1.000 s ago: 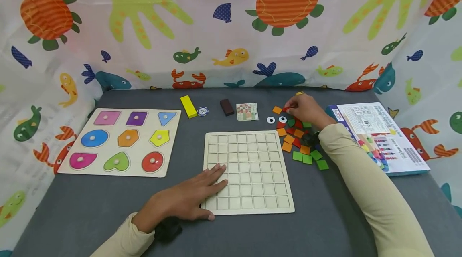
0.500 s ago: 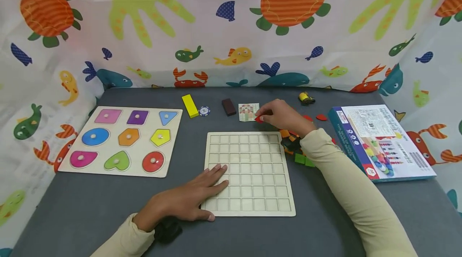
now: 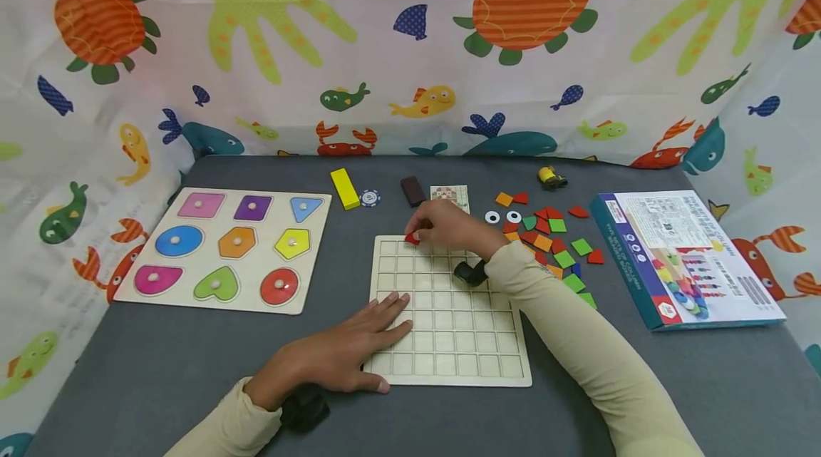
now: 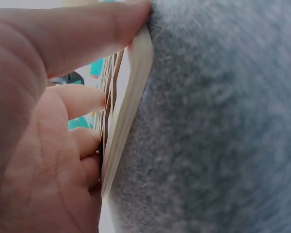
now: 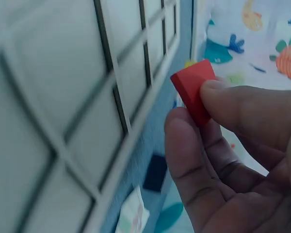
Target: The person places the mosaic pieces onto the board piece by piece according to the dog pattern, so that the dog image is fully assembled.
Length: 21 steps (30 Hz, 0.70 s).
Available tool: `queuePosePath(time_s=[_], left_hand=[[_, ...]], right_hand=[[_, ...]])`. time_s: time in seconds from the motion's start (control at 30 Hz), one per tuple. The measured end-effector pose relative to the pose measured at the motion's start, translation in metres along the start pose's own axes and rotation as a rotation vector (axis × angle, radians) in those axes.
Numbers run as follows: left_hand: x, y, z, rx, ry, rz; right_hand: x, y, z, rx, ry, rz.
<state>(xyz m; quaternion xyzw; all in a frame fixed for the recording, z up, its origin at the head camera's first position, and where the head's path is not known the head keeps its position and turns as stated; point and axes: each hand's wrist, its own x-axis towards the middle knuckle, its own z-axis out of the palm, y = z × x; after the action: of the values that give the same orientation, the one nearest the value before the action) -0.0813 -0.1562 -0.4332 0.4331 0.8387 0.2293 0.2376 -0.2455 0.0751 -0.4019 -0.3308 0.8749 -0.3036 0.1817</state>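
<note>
A pale wooden grid board [image 3: 462,343] lies in the middle of the grey table. My left hand [image 3: 336,346] rests on its left side, fingers stretched over the squares; in the left wrist view the thumb [image 4: 97,34] touches the board's edge [image 4: 128,116]. Over the board's far left corner, my right hand [image 3: 452,229] pinches a small red tile [image 5: 196,90] between thumb and fingers. The right wrist view shows that tile held just off the grid. Part of a patterned picture card [image 3: 455,193] is hidden behind the right hand.
Loose coloured tiles [image 3: 564,259] lie right of the board, near two white rings [image 3: 492,217]. A boxed set [image 3: 699,257] is at far right, a shape puzzle [image 3: 224,250] at left. Along the back are a yellow block [image 3: 345,190], poker chip [image 3: 369,198] and brown block [image 3: 413,191].
My right hand has picked a red tile from the pile and carried it left, past the card, to the board's far left corner. My left hand stays on the board.
</note>
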Motion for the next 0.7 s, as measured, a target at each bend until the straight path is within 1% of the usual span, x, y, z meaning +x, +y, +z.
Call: queuePosePath(time_s=[0.1, 0.2, 0.43, 0.57, 0.7], left_hand=[[0.001, 0.002, 0.000, -0.001, 0.000, -0.009], [0.002, 0.003, -0.001, 0.000, -0.008, -0.025], [0.002, 0.004, -0.002, 0.006, -0.014, -0.027], [0.002, 0.004, -0.001, 0.003, -0.008, -0.025], [0.001, 0.004, -0.001, 0.002, -0.001, -0.027]], right_hand=[[0.002, -0.005, 0.006, -0.010, -0.032, -0.014], [0.005, -0.007, 0.011, -0.020, -0.037, -0.039], [0.008, -0.008, 0.018, -0.106, -0.047, -0.103], [0.008, -0.007, 0.020, -0.118, -0.031, -0.092], [0.008, -0.008, 0.022, -0.083, -0.016, -0.057]])
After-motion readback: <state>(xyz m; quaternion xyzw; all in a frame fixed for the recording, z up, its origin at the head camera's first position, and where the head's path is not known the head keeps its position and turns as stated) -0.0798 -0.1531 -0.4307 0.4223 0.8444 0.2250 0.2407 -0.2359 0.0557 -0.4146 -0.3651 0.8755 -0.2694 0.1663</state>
